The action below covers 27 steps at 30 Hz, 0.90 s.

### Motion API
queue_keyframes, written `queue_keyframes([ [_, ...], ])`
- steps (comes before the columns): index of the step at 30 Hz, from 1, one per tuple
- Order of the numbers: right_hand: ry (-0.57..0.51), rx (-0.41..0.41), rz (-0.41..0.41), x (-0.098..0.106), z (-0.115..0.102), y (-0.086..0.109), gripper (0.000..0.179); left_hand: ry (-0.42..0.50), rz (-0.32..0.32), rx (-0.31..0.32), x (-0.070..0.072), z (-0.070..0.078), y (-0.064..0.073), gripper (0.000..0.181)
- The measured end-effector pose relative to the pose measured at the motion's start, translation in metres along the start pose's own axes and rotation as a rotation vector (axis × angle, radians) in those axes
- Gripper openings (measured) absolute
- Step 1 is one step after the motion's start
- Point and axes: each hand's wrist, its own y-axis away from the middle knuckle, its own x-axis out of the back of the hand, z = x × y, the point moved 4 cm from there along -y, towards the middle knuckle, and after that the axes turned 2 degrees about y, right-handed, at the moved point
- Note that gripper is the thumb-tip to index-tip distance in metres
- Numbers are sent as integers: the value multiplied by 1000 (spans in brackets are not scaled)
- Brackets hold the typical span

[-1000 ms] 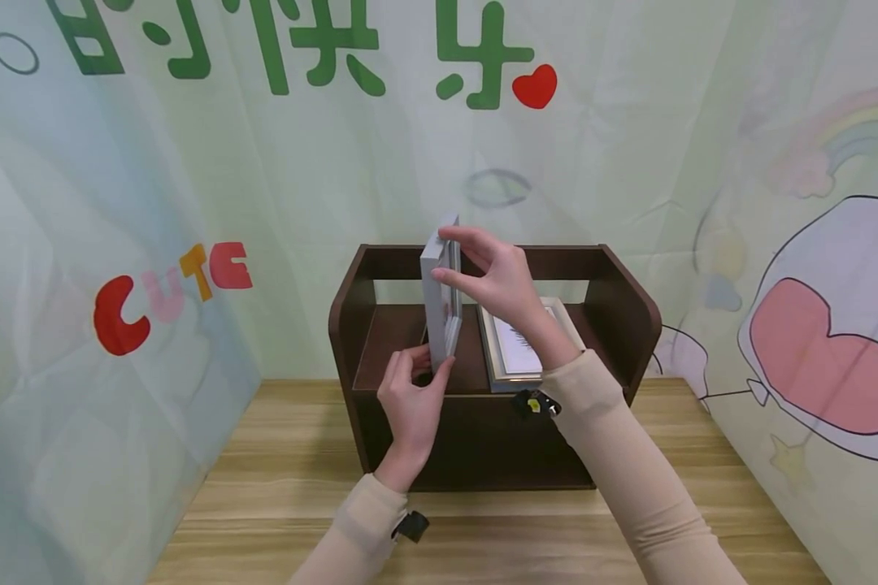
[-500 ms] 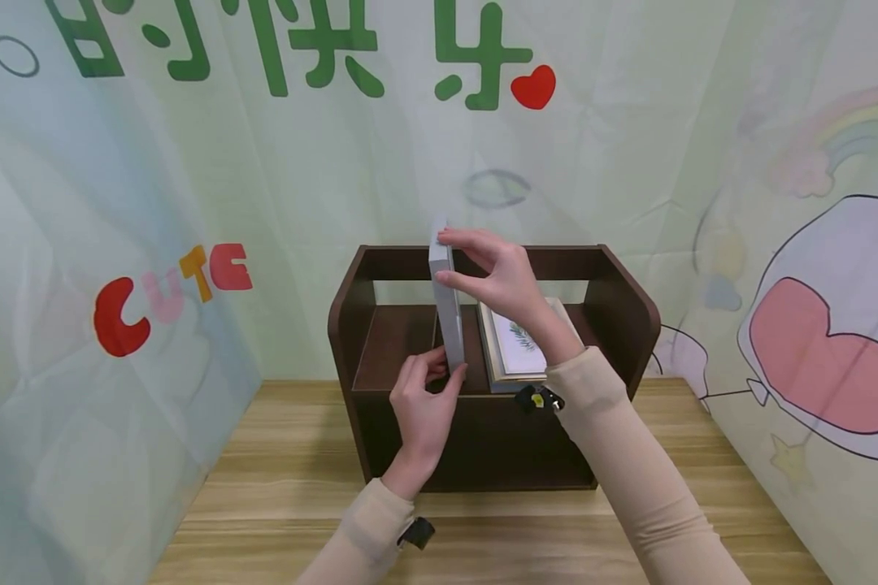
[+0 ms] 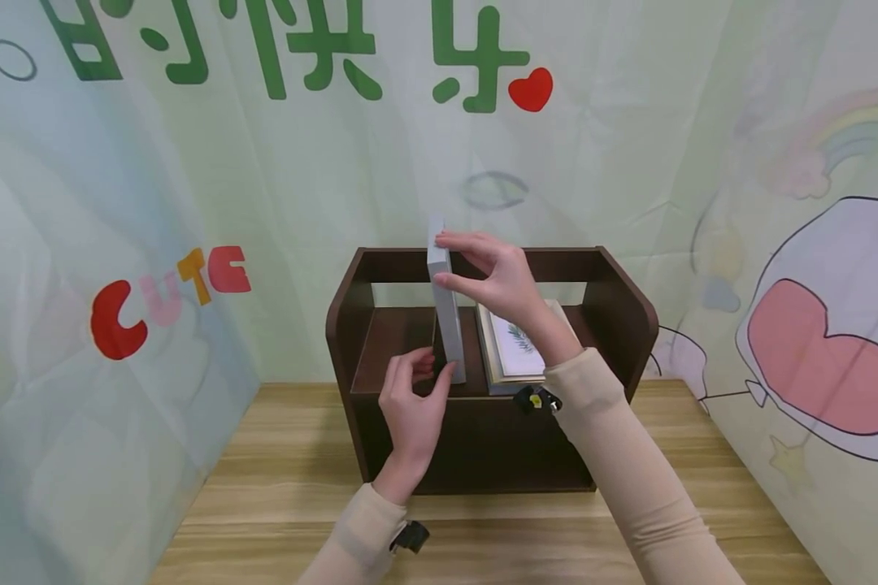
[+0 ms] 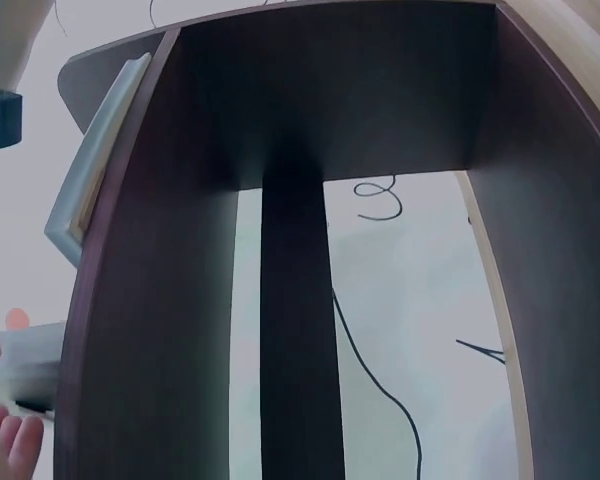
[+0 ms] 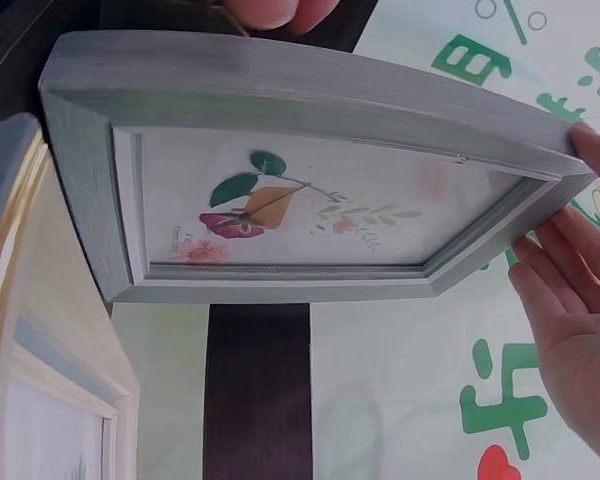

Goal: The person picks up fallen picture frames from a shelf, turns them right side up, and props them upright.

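Observation:
A grey picture frame stands on edge, nearly upright, on the top of a dark brown shelf. Behind its glass, in the right wrist view, is a flower print with a butterfly. My right hand pinches the frame's upper corner between thumb and fingers. Low on the frame's left side is my left hand, thumb by the near edge and fingers loosely bent, with a gap between them and the frame. In the left wrist view only fingertips of that hand show.
To the right, framed pictures lie flat on the shelf top, the upper one with a green leaf print. Raised side panels and a back rail bound the top. The shelf stands on a wooden table before a printed cloth backdrop.
The grey picture frame has turned edge-on and shifted slightly right at its foot. In the last half second my left hand has drawn a little left, its fingers loosening from it.

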Motion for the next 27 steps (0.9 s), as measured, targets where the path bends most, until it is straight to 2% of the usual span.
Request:
queue_keyframes([
  [4,12,14,5,1,0,0,41,-24,24,15,4,-5,-3,28],
  [13,6,20,15,2,2,0,40,-71,-76,107,1,-14,-8,21],
  [17,-1,19,15,0,1,0,40,-78,-84,139,3,-15,-12,13],
  [27,-3,25,3,-4,3,-1,40,-94,-38,114,16,-22,-20,10],
])
